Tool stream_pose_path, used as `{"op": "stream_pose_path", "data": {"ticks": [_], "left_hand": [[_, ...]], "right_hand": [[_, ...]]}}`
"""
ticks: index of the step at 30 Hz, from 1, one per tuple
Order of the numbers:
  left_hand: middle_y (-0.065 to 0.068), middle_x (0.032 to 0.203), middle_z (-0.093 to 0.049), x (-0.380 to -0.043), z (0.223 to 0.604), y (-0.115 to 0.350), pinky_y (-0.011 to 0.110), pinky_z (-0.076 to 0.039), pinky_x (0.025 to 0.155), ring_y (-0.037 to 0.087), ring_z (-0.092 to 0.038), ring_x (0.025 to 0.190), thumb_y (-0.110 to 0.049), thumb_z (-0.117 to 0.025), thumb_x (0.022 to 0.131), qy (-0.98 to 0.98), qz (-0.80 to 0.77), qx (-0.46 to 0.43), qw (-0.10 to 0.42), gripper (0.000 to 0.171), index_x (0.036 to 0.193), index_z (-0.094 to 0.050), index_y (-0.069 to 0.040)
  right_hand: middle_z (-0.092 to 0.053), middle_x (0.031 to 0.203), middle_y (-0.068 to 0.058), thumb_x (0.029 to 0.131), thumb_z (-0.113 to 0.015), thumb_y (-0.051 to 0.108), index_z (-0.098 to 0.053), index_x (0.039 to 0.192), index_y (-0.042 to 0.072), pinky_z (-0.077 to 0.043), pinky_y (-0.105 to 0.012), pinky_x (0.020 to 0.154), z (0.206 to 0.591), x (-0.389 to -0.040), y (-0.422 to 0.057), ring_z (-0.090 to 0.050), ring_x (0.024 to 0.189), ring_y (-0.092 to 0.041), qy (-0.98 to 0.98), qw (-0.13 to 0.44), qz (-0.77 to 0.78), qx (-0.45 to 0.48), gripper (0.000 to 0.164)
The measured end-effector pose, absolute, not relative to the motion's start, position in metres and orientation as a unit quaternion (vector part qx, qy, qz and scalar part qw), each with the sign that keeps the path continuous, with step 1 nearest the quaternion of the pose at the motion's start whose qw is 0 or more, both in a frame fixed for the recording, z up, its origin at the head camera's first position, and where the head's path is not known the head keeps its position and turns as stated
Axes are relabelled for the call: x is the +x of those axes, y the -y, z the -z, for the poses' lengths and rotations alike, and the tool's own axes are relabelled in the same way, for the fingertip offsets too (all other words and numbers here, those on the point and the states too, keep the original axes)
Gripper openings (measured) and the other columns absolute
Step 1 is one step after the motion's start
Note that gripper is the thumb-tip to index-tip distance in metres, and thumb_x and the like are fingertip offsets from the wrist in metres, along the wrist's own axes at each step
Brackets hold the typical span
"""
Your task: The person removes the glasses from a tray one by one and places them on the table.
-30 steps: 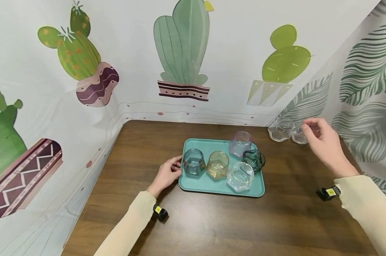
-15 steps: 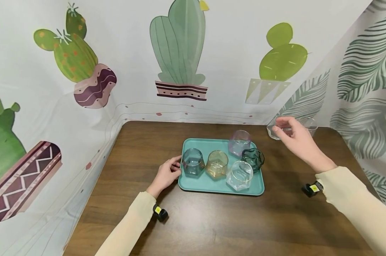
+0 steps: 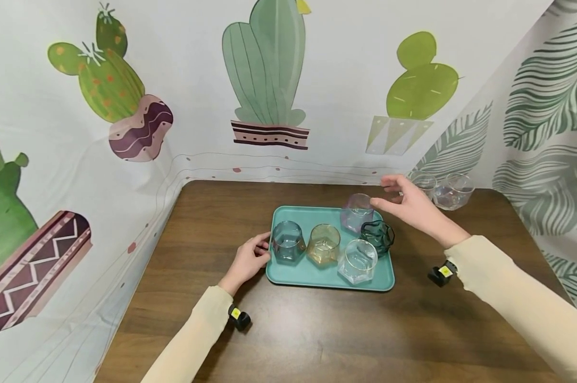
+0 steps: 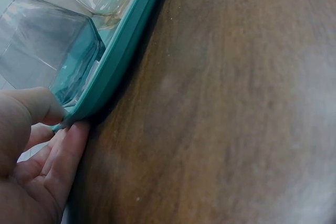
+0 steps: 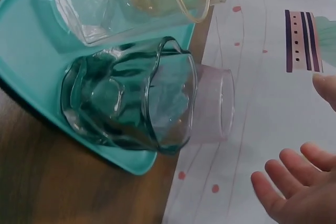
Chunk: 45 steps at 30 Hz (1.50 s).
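My left hand [image 3: 246,261] grips the left end of a teal tray [image 3: 312,277]; in the left wrist view the thumb is over its rim and the fingers are below. On the tray stand a blue-grey glass [image 3: 288,243], an amber glass [image 3: 324,247], a clear glass with a gold rim [image 3: 357,263], a dark green wavy glass [image 5: 126,95] and a pinkish-purple glass [image 3: 357,214]. My right hand [image 3: 415,210] holds nothing; its thumb and fingers are spread beside the purple glass, with the thumb tip close to that glass's rim in the head view.
Two clear glasses, a right one [image 3: 453,192] and a left one [image 3: 424,183] partly behind my right hand, stand at the table's back right. The wooden table [image 3: 288,340] meets a cactus-printed cloth [image 3: 341,106] at its back edge.
My right hand has moved left from the clear glasses at the back right to beside the purple glass. My left hand has stayed on the tray's edge.
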<state>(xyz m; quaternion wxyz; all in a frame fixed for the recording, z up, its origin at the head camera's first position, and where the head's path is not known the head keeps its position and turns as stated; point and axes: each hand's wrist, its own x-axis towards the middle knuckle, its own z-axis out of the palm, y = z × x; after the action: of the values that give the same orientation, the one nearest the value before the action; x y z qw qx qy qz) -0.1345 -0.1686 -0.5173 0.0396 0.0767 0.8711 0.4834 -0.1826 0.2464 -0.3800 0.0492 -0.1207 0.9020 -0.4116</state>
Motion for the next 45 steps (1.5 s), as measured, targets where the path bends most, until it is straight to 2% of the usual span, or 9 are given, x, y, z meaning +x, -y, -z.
{"op": "stream_pose_path", "data": {"ticks": [8,16,24,35,45], "left_hand": [[0.013,0.105,-0.068,-0.136,0.518,0.169,0.029,-0.060,0.068,0.025,-0.069,0.091,0.003,-0.067,0.086,-0.871,-0.483,0.078,0.045,0.055,0.141,-0.062,-0.001],[0.012,0.106,-0.068,-0.135,0.516,0.168,0.029,-0.060,0.070,0.024,-0.068,0.093,0.001,-0.067,0.087,-0.869,-0.487,0.066,0.053,0.055,0.142,-0.062,-0.004],[0.011,0.106,-0.068,-0.136,0.519,0.169,0.027,-0.059,0.068,0.023,-0.069,0.092,0.002,-0.067,0.087,-0.866,-0.494,0.064,0.052,0.055,0.142,-0.063,-0.004],[0.009,0.105,-0.068,-0.135,0.519,0.169,0.027,-0.057,0.072,0.021,-0.068,0.091,0.001,-0.067,0.087,-0.870,-0.485,0.070,0.046,0.055,0.141,-0.063,-0.005],[0.009,0.105,-0.068,-0.135,0.517,0.168,0.029,-0.057,0.074,0.021,-0.068,0.091,0.001,-0.067,0.087,-0.871,-0.484,0.066,0.048,0.055,0.142,-0.063,-0.005]], "right_hand": [[-0.030,0.162,-0.028,0.098,-0.072,0.037,-0.023,0.160,-0.004,-0.034,-0.063,0.116,0.398,-0.197,-0.237,-0.031,0.150,-0.047,-0.899,0.113,0.403,-0.128,0.089],[-0.027,0.163,-0.032,0.097,-0.074,0.036,-0.020,0.161,-0.006,-0.031,-0.065,0.117,0.419,-0.204,-0.229,-0.028,0.149,-0.051,-0.903,0.129,0.385,-0.142,0.093],[-0.040,0.150,-0.037,0.094,-0.075,0.038,-0.023,0.158,-0.007,-0.040,-0.065,0.108,0.426,-0.206,-0.218,-0.042,0.138,-0.051,-0.911,0.150,0.362,-0.132,0.094],[-0.038,0.152,-0.038,0.093,-0.077,0.027,-0.018,0.158,-0.009,-0.034,-0.065,0.114,0.430,-0.205,-0.212,-0.039,0.142,-0.052,-0.907,0.157,0.371,-0.118,0.096],[-0.045,0.148,-0.036,0.091,-0.079,0.030,-0.025,0.157,-0.002,-0.040,-0.065,0.108,0.439,-0.208,-0.215,-0.046,0.136,-0.052,-0.917,0.146,0.358,-0.097,0.091]]}}
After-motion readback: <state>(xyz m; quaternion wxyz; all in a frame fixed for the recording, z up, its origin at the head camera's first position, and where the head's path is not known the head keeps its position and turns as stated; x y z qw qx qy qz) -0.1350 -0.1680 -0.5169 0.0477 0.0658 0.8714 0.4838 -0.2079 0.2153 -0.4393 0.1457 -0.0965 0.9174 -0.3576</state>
